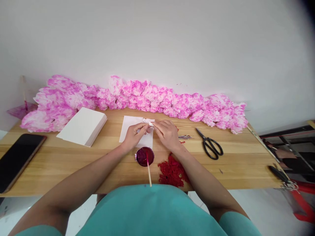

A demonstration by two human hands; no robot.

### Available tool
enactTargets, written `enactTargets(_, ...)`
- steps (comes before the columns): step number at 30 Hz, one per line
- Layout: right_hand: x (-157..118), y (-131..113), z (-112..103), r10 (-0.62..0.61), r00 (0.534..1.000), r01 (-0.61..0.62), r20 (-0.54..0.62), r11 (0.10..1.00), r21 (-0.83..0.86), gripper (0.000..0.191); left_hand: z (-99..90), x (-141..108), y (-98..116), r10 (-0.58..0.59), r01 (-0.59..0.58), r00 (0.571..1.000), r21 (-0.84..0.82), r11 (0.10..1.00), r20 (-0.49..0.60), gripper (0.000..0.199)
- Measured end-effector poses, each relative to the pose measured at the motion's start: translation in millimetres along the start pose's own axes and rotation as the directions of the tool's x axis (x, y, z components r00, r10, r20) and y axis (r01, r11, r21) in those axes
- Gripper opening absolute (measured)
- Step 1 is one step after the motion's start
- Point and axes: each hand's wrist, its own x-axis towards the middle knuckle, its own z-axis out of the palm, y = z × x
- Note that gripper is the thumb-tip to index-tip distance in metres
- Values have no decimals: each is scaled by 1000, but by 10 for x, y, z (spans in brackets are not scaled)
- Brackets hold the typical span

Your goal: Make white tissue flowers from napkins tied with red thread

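Note:
Between my fingertips is a small crumpled piece of white paper (148, 121). My left hand (135, 133) pinches it from the left, and my right hand (167, 131) closes on its right side. Both hands are just above a flat white paper sheet (126, 126) on the table. Nearer to me stands a small cup of dark magenta liquid (141, 156) with a wooden stick (149, 175) leaning in it. A heap of red yarn (172, 172) lies beside my right forearm, partly hidden by it.
Pink-and-white paper flowers (147, 96) line the wall. A thick stack of white paper (82, 126) and a phone (19, 160) lie to the left. Black-handled scissors (210, 144) and thin metal pieces (184, 137) are on the right; keys (290, 186) hang near the table's right edge.

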Motion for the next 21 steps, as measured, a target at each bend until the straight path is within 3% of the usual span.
enactTargets(8, -30, -18, 14, 81, 997, -81, 3, 995, 51, 32, 37, 11, -25, -4, 4, 999, -5, 1000, -45, 19)
enactTargets(13, -43, -27, 37, 227, 974, -223, -23, 969, 103, 30, 67, 14, -46, -22, 17, 997, -68, 998, -68, 15)
enactTargets(17, -50, -32, 34, 200, 980, -198, -9, 974, 108, 27, 72, 18, -29, -25, 16, 997, -111, 994, -75, 15)
enactTargets(21, -56, -42, 41, 172, 985, -166, -29, 975, 150, 28, 66, 6, -6, -5, 3, 998, -41, 999, -68, 14)
